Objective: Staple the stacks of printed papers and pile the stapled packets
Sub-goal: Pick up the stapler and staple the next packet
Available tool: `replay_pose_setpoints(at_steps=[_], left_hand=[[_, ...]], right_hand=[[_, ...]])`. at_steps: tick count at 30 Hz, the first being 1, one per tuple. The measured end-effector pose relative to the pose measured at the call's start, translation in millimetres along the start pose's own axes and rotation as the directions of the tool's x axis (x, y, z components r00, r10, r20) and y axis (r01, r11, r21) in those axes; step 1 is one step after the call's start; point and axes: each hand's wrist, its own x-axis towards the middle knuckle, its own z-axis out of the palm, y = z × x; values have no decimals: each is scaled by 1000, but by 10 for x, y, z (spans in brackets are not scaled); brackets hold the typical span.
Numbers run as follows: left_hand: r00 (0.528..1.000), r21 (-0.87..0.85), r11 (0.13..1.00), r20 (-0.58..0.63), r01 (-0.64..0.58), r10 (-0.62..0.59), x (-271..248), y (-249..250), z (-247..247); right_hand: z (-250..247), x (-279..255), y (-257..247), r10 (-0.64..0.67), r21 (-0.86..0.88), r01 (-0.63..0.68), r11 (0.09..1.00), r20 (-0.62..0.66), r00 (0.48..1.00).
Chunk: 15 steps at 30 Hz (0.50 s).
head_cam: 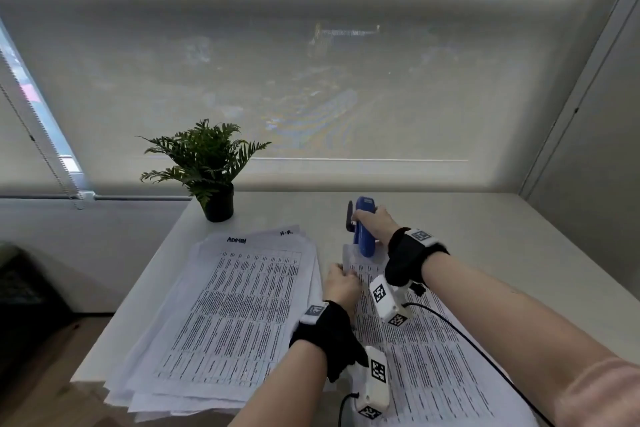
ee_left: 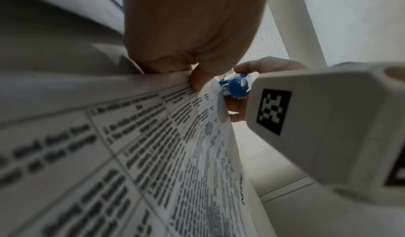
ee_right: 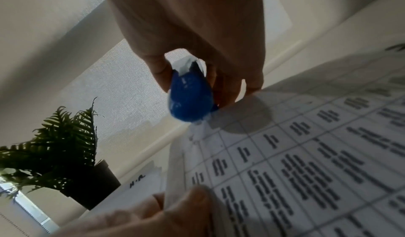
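A blue stapler sits over the top left corner of a printed paper stack lying on the right of the white table. My right hand grips the stapler from above; its rounded blue end touches the sheet corner. My left hand pinches the stack's left edge just below that corner, thumb on top of the paper. A second pile of printed sheets, with handwritten headings, lies fanned out on the left.
A potted fern stands at the table's far left corner. A dark object stands just behind the stapler. Window blinds fill the background. Camera cables trail across the right stack.
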Motion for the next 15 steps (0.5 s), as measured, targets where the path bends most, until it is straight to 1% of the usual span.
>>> replay_pose_setpoints(at_steps=[2,3,5,7,15], left_hand=[[1000,-25,999,7,30,-29,35,-10,-1],[999,-57,998,20,34,-33,53,-20,-1],[998,-97,995,51,35,-31,82,-46,-5],[997,-102,994,77,27,-20,100,-78,-7],[997,-65,997,62,-46,50,137,-149,-14]], right_hand=[[43,-55,-31,17,47,-19,999,30,999],[51,-59,-28,11,51,-12,999,20,1000],[79,-26,4,-8,-3,8,1000,-13,1000],[103,-2,37,-34,-55,33,998,-32,999],[207,13,162,-90,-192,72,979,-84,992]])
